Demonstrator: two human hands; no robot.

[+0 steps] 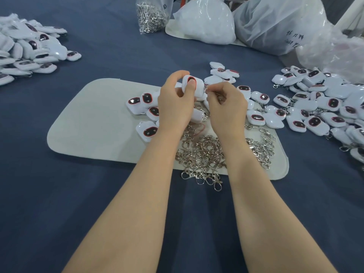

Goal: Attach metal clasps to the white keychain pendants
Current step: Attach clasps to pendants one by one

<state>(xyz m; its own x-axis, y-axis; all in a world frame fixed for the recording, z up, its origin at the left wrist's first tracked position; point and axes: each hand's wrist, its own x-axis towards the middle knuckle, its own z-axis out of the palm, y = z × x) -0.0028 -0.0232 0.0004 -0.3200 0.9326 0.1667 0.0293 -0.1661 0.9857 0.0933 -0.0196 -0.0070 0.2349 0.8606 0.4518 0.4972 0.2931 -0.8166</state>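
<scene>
My left hand (175, 103) grips a white pendant (198, 83) with a dark red-rimmed face, held up above the mat. Its thumb presses on the pendant's face. My right hand (226, 105) is right beside it, fingers curled and pinching a small metal clasp (206, 90) at the pendant's right edge; the clasp is mostly hidden by the fingers. Loose metal clasps (204, 156) lie heaped on the cream mat (94, 125) under my forearms. Several more white pendants (145, 107) lie on the mat by my left hand.
A big pile of pendants (325, 107) spreads to the right, another pile (29, 50) at the far left. At the back stand a clear bag of clasps (151, 16) and white plastic bags (275, 24). Dark blue cloth (98, 213) covers the table.
</scene>
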